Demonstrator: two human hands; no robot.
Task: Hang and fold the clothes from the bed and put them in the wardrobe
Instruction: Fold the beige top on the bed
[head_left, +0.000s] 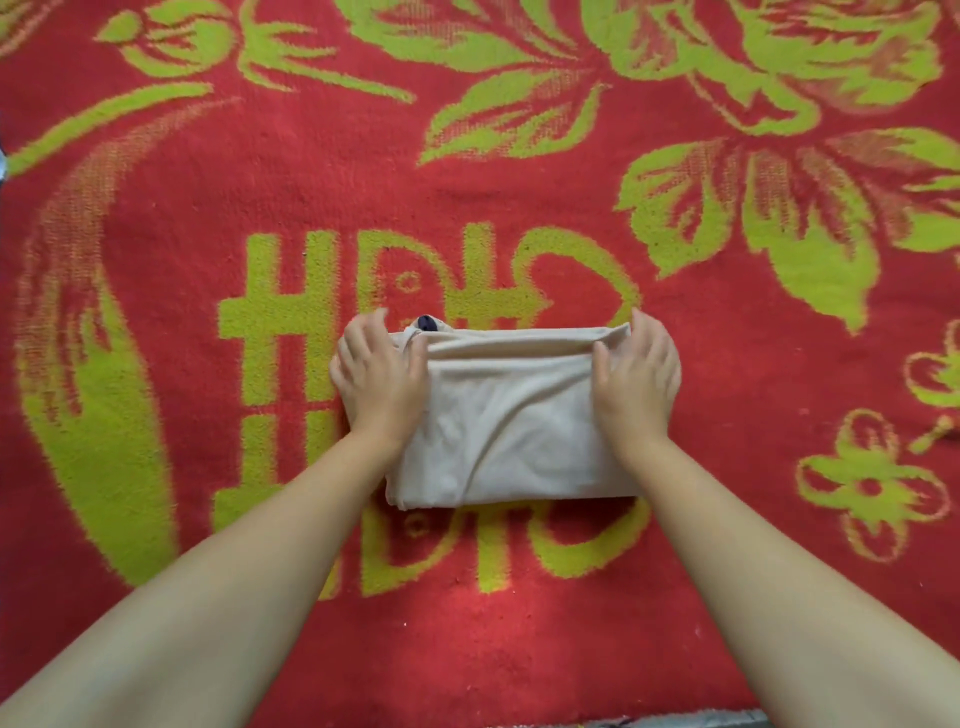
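Note:
A beige garment (506, 421) lies folded into a compact rectangle on the red and green bedspread (519, 197). A small dark patch (427, 323) peeks out at its far left corner. My left hand (376, 376) holds the garment's left end, thumb on top and fingers curled round the edge. My right hand (638, 375) holds the right end the same way, thumb on the upper fold. Both forearms reach in from the bottom of the view.
The bedspread fills nearly the whole view, patterned with green flowers and large characters. A grey strip (691, 721) shows at the bottom edge, beyond the bedspread's near border. No other clothes are in view.

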